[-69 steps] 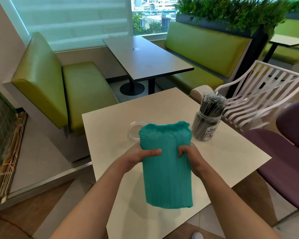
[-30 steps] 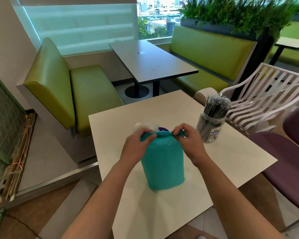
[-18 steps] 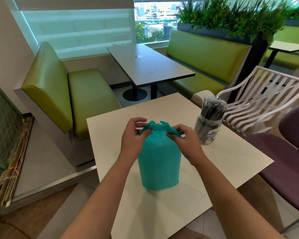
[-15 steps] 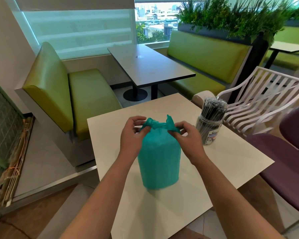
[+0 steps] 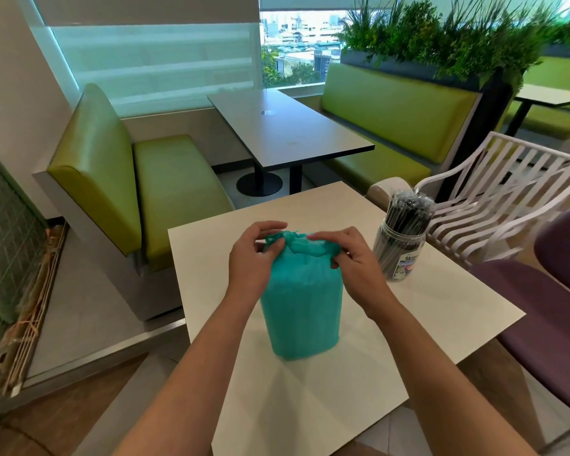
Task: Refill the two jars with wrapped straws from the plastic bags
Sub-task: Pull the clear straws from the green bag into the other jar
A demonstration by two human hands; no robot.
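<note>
Teal plastic bag (image 5: 301,304) stands upright near the middle of the square white table (image 5: 441,311), somewhat toward its near edge. Film is thin, opaque and finely ribbed with vertical creases; the body is a rounded, bulging column and the neck is gathered into a crumpled ruffle at the top. Contents cannot be seen through the film.

Left hand (image 5: 254,258) grips the gathered neck from the left side, fingers curled over the ruffle and pinching it. Right hand (image 5: 349,258) grips the neck from the right side, fingers curled round the bunched film. Both forearms reach in from the near edge of the table.

Clear plastic jar (image 5: 399,255) stands upright close to the table's right corner, just beside the right hand and apart from the bag. It is cylindrical, with a printed label low on its wall. It holds a dense bundle of dark straws (image 5: 408,212) in clear wrappers, which rise well above the rim and lean toward the far right.

Table surface is smooth and matte. White slatted chair (image 5: 507,192) stands beyond the right corner; purple upholstered seat (image 5: 553,304) stands along the right edge. Green padded bench (image 5: 139,179) stands beyond the far left edge.
</note>
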